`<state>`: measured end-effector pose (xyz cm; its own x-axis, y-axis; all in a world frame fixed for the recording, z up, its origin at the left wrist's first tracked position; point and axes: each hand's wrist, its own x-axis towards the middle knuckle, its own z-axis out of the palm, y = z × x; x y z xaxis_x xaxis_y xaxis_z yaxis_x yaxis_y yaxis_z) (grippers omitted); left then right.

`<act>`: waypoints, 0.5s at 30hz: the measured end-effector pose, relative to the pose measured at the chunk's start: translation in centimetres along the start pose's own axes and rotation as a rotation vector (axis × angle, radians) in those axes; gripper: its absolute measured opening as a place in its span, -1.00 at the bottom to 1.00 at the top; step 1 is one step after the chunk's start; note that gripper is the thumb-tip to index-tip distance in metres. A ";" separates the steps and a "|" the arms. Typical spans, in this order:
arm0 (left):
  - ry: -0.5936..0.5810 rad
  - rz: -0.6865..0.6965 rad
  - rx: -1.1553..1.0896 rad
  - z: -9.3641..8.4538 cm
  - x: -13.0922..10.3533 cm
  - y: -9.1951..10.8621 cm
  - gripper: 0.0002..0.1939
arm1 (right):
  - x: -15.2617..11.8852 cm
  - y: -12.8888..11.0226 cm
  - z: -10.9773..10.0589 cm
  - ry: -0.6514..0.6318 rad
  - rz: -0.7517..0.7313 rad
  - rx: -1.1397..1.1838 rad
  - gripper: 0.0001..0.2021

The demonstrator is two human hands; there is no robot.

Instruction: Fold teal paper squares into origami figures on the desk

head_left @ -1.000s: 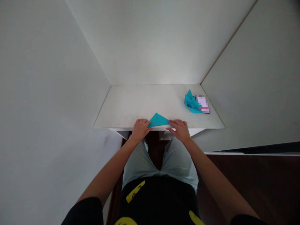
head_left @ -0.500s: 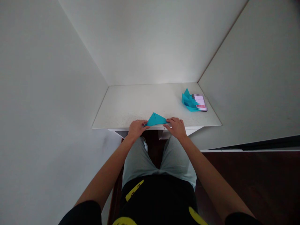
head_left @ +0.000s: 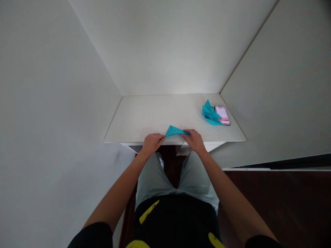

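A folded piece of blue paper (head_left: 173, 131) is held between my two hands just above the front edge of the white desk. My left hand (head_left: 153, 142) pinches its left corner between thumb and fingers. At the other end, my right hand (head_left: 194, 140) grips the right corner with thumb below and fingers on top. The paper has a peak near its left half and looks narrow, tipped from my view. My fingers hide both of its ends.
On the right of the desk (head_left: 144, 110) lie a folded blue paper shape (head_left: 210, 115) and a phone-like flat object (head_left: 222, 114) with a blurred screen, touching or overlapping. White walls (head_left: 170, 48) enclose the desk at the back and sides. My legs are below its front edge.
The blue paper has tilted, so less of its face shows and it looks thinner. Both hands still hold its ends. The view has shifted slightly.
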<state>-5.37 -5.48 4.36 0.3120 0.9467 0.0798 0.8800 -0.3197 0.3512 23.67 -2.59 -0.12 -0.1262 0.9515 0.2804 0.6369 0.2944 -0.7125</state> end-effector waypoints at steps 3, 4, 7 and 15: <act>0.082 0.003 -0.076 0.5 -0.3 -0.2 -0.77 | 0.5 -0.3 0.4 0.028 0.143 0.191 -0.51; 0.109 0.008 -0.105 0.7 -0.4 -0.3 -0.78 | 0.6 -0.5 0.5 0.040 0.191 0.228 -0.50; 0.177 0.033 -0.203 1.0 -0.6 -0.4 -0.80 | 1.0 -0.8 0.5 0.072 0.258 0.307 -0.47; 0.281 0.026 -0.400 1.0 -0.9 -0.3 -0.82 | 1.7 -1.0 -0.2 0.069 0.238 0.406 -0.50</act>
<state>-5.59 -6.31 3.20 0.1745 0.9302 0.3228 0.6495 -0.3552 0.6723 22.95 -1.31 1.16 0.0466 0.9927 0.1110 0.2917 0.0928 -0.9520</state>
